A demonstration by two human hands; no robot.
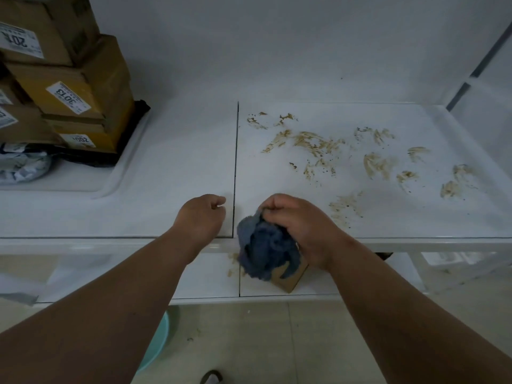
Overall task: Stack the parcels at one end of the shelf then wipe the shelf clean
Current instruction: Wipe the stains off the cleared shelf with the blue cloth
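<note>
Right hand [297,228] curled around a bunched blue-grey cloth [266,248], gripping it at the front edge of the white shelf [177,162], just right of the dark seam [236,167] between the two shelf panels. Cloth hanging down past the edge, in front of a small cardboard box [289,278] on the lower shelf [210,275]. Left hand [203,214] loosely curled, holding nothing, resting at the shelf's front edge just left of the seam. Cardboard parcels [69,79] stacked at the far left end of the shelf, white labels reading 3013 and 2001 among them, on a black bag [133,126]. Grey plastic mailer [22,164] lying beside the stack's near side. Brown smeared stains [315,142] spread across the right panel, from near the seam to the right end, well apart from the parcels. Few brown specks on the lower shelf beside the cloth. Below, tiled floor [277,342], with the edge of a pale green basin [160,339] showing beside the left forearm.
</note>
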